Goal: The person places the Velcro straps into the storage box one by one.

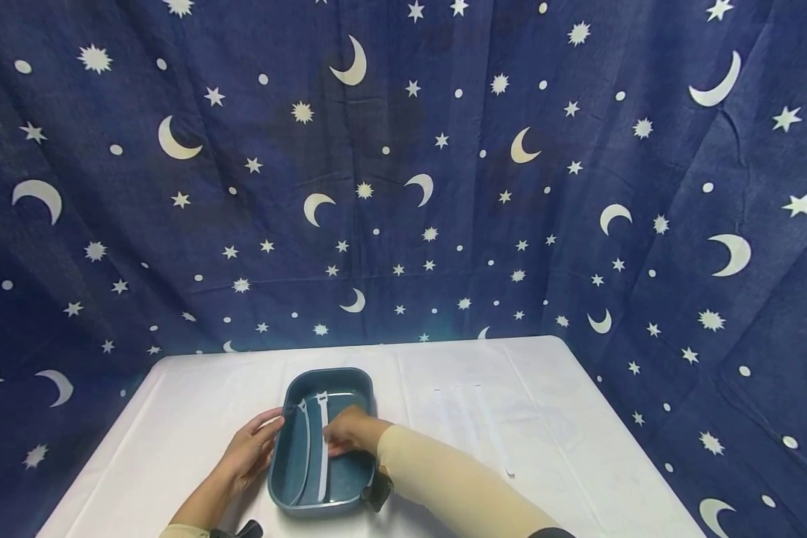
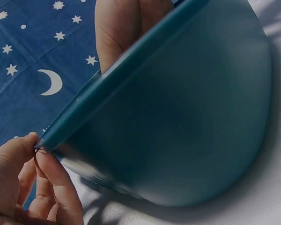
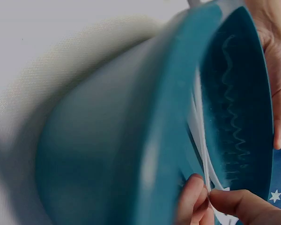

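Note:
A dark teal rectangular tub [image 1: 319, 510] stands on the table, left of the middle. My left hand [image 1: 245, 456] is at its left side, and in the left wrist view thumb and forefinger pinch the rim. Inside the tub, my right hand [image 1: 353, 430] pinches a white strap [image 1: 323, 478] with a slotted head between thumb and fingers, as the right wrist view also shows. To the left of that strap lies a second white strap [image 1: 307, 444], bowed along the tub's length. The right hand hides part of the tub's floor.
Several thin white strips [image 1: 494, 426] lie side by side on the white-covered table [image 1: 578, 418], right of the tub. Behind the table and along its sides hangs a dark blue curtain [image 1: 403, 224] with moons and stars.

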The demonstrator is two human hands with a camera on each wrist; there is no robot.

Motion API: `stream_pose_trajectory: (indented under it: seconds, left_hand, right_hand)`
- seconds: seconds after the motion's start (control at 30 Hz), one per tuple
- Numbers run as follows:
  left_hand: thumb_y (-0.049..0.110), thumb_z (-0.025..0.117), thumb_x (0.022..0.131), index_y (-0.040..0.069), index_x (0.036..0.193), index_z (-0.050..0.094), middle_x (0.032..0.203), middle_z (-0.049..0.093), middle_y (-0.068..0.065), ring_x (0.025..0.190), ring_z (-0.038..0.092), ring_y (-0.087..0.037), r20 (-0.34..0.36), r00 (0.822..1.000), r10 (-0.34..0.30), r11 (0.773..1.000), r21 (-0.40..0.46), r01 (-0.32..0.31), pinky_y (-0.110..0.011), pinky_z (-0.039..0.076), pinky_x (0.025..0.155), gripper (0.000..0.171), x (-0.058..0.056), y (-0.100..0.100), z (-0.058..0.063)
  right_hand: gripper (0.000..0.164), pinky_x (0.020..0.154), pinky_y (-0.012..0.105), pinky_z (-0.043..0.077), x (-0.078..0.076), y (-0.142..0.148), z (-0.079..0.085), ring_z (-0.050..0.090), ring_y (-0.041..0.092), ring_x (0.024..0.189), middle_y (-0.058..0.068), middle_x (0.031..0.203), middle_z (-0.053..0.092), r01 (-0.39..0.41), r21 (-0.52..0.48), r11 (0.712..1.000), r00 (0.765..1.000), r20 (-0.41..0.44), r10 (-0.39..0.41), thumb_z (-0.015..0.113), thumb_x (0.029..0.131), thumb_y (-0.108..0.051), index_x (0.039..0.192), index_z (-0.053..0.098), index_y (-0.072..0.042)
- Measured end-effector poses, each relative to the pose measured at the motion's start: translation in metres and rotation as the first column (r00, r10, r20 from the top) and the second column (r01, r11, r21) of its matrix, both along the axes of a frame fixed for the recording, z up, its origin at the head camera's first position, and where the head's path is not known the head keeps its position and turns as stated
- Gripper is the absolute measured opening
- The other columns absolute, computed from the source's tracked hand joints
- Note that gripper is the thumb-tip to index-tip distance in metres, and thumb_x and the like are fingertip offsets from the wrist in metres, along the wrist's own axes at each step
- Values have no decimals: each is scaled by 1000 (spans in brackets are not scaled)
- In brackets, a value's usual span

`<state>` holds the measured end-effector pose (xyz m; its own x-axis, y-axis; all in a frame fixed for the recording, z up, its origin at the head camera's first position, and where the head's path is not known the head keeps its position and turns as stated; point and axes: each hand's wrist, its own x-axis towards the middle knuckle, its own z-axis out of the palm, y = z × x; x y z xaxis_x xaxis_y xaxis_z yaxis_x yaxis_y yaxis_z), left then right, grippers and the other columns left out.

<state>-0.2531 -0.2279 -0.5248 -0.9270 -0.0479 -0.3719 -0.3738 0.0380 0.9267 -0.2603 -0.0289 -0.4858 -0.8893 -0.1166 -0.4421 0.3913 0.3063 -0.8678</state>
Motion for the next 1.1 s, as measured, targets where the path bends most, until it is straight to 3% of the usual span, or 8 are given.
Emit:
stream_pose_trajectory:
  seconds: [0.2,0.37,0.67,0.93,1.1]
  left_hand:
    - [46,68,90,8,147,41,132,58,-14,96,63,-8,4,1000,-10,1000,-3,10,-26,58,80,73,-1,1,-1]
    - [42,66,93,8,147,40,135,55,-16,97,63,-8,6,1000,-9,1000,11,9,-28,58,83,69,-1,2,-1]
    - [40,66,93,8,147,39,126,61,-9,91,63,-6,17,1000,4,1000,21,-4,-22,57,76,68,0,1,-1]
    - [39,65,94,7,147,39,120,63,-5,90,64,-6,4,1000,2,1000,21,-2,-24,58,78,67,0,1,-3]
    - [40,65,93,7,146,40,119,64,-4,91,64,-6,-5,1000,2,1000,20,-2,-24,58,78,67,0,1,-3]
  right_hand:
    - [22,70,37,62,3,0,1,57,14,49,4,53,51,17,12,1000,1000,-12,-17,64,81,11,65,56,-3]
    - [23,67,38,62,7,1,3,59,15,49,12,58,61,6,49,999,998,-63,-3,66,79,12,63,57,-2]
    - [24,48,30,58,3,-5,-15,50,11,37,4,45,53,19,138,990,983,-183,7,67,71,15,58,57,-3]
    - [23,42,24,54,8,-6,-13,63,19,42,5,44,56,-12,296,955,950,-294,103,75,73,9,57,61,0]
    - [26,43,24,54,8,-7,-11,66,21,45,7,45,57,-2,331,944,950,-293,105,77,73,7,57,59,-1]
